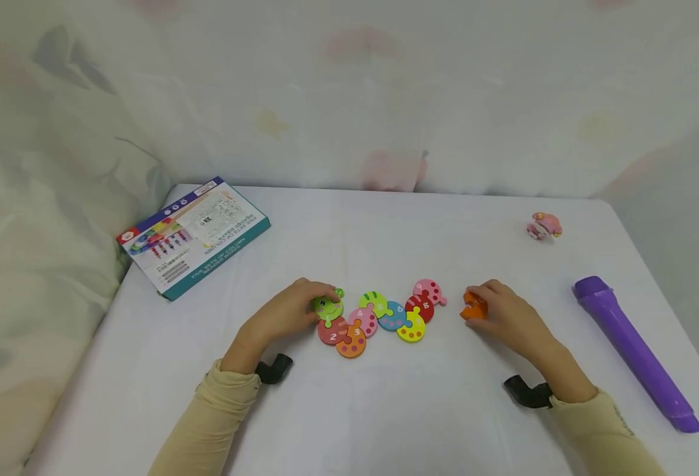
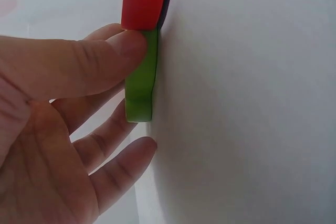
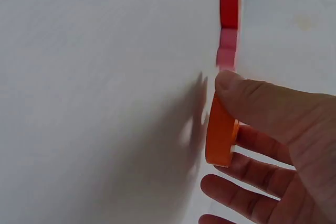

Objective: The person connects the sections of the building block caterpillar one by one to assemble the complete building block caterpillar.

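A row of joined round puzzle pieces, a numbered caterpillar, lies across the table's middle. Its green head piece (image 1: 328, 308) with a smiling face is at the left end, and a pink piece (image 1: 429, 291) is at the right end. My left hand (image 1: 292, 307) pinches the green head between thumb and fingers; in the left wrist view its green edge (image 2: 140, 82) touches a red piece (image 2: 144, 1). To the right of the row, my right hand (image 1: 510, 317) holds a loose orange piece (image 1: 474, 306), apart from the pink end. The right wrist view shows its thick orange edge (image 3: 220, 132).
A flat puzzle box (image 1: 197, 238) lies at the back left. At the back right sits a small pink figure (image 1: 544, 226). A long purple tube (image 1: 637, 354) lies along the right side. A floral cloth (image 1: 385, 99) hangs behind the white table (image 1: 385, 410).
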Available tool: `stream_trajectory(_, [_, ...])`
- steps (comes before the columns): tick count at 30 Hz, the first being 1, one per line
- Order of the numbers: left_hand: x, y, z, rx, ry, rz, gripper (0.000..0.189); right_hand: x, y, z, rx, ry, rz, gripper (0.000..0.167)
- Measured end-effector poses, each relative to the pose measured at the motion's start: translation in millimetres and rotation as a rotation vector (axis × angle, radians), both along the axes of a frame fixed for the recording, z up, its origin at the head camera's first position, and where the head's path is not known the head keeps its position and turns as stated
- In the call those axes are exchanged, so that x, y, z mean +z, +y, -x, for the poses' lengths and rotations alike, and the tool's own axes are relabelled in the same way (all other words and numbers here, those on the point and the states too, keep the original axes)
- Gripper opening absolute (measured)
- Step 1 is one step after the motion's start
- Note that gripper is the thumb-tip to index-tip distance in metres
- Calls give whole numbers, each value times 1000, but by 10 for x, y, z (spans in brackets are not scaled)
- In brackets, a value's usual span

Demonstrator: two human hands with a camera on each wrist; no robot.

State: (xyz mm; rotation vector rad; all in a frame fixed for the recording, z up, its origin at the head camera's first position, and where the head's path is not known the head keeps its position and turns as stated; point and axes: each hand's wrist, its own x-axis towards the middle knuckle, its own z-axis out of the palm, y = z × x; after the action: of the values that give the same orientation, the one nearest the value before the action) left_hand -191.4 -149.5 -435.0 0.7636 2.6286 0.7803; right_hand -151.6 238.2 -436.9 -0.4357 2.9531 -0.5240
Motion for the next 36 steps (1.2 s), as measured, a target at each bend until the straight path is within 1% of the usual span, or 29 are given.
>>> stream_trajectory(6, [-16, 19, 5, 15, -13, -7, 36, 46, -192, 56, 31, 36, 16, 57])
stream_trajectory(11, [-29, 30, 6, 17, -12, -8, 36, 34, -291, 96, 42, 74, -26, 59])
stream_trajectory(15, [-44, 32, 7, 17, -8, -5, 36, 33, -337, 101, 38, 93, -50, 60])
stream_trajectory(24, [-63, 42, 26, 8, -8, -15, 35, 62, -391, 129, 44, 72, -135, 61])
stream_trajectory(27, [-63, 37, 21, 9, -8, -16, 35, 52, -406, 137, 36, 73, -152, 60])
stream_trajectory(33, [-64, 50, 23, -4, -4, -26, 36, 7, -398, 134, 21, 45, -199, 59])
stream_trajectory(36, [-55, 58, 23, -12, 2, -37, 35, 13, -390, 133, 15, 33, -201, 59])
